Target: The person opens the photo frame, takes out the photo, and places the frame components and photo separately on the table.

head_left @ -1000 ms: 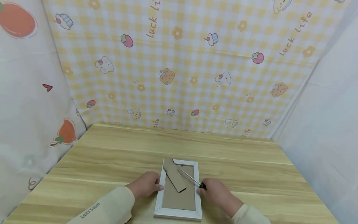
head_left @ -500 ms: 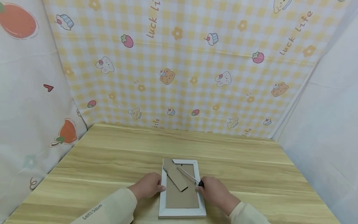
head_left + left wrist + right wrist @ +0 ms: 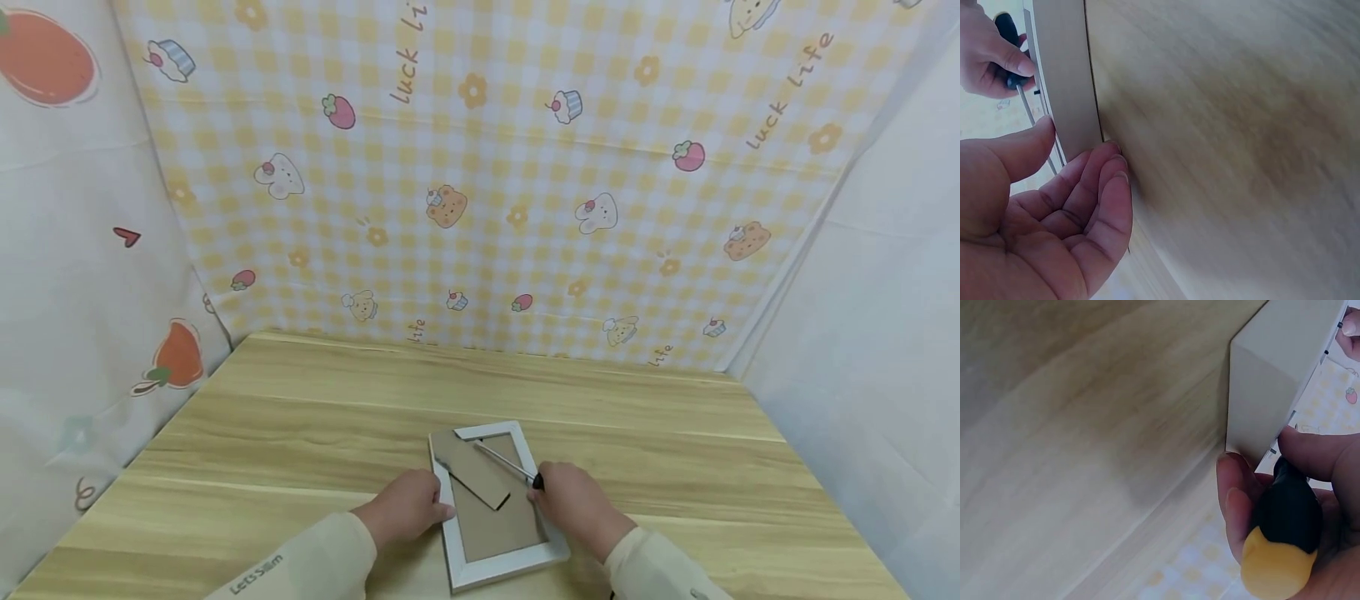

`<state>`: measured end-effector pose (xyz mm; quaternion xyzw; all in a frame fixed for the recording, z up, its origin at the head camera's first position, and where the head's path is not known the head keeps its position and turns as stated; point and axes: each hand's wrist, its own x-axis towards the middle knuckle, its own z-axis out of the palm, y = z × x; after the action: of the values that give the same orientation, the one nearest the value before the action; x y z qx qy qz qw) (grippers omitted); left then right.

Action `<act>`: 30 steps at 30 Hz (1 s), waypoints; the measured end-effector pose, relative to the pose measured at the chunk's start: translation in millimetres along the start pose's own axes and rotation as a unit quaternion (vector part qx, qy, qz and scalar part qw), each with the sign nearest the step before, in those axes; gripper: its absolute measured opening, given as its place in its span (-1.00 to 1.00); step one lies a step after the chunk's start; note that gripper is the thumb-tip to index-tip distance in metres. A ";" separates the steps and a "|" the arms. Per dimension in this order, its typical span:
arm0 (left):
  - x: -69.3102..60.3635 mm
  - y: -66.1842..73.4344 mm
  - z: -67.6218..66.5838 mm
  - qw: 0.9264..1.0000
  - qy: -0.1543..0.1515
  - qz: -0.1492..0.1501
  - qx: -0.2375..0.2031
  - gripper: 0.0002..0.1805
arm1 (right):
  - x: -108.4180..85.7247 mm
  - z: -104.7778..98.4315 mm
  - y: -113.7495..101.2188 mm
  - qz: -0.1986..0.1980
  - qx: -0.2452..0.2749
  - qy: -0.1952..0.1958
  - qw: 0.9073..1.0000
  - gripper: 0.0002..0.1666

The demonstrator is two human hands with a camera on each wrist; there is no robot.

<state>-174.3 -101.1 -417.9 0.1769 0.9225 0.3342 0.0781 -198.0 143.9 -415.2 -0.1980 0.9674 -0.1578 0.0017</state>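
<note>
A white picture frame (image 3: 508, 566) lies back side up on the wooden table, turned slightly askew. Its brown backing board (image 3: 487, 533) carries a slanted brown stand leg (image 3: 477, 473). My left hand (image 3: 405, 504) pinches the frame's left side, thumb on top and fingers against the outer edge; the left wrist view shows this grip closely. My right hand (image 3: 576, 504) holds a screwdriver (image 3: 1285, 537) with a black and yellow handle. Its metal shaft (image 3: 504, 458) reaches over the backing near the leg. The right thumb and fingertips also touch the frame's right side.
The wood-grain table (image 3: 300, 417) extends around the frame on all sides. Behind it hangs a yellow checked cloth (image 3: 487, 250) with cartoon prints. White cloths hang at the left (image 3: 97, 275) and right (image 3: 877, 333).
Both hands have turned the frame counterclockwise on the table, its near end swinging right and its far end left. The screwdriver has stayed in the right hand, its shaft over the backing.
</note>
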 end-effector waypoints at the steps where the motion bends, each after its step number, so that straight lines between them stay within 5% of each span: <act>1: -0.2 0.0 0.3 1.000 0.000 0.002 0.002 -0.65 | 0.8 0.0 -0.1 -0.001 -0.004 -0.001 1.000 -0.72; 10: -3.7 6.2 1.3 1.000 0.003 0.003 0.003 -0.63 | 8.5 -2.1 0.0 -0.003 -0.031 -0.006 0.999 -0.71; 20: -0.5 -2.6 -2.2 1.000 -0.004 0.008 0.009 -0.65 | 8.1 -6.0 7.6 -0.010 0.010 -0.016 1.000 -0.70; 30: 12.1 -14.3 -27.1 0.996 0.051 -0.073 0.015 -0.53 | -17.1 -9.4 11.4 0.004 -0.001 0.007 1.000 -0.68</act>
<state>-196.6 -122.6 -406.6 0.0933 0.9405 0.3225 0.0525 -187.2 163.3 -410.7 -0.1927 0.9685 -0.1577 -0.0049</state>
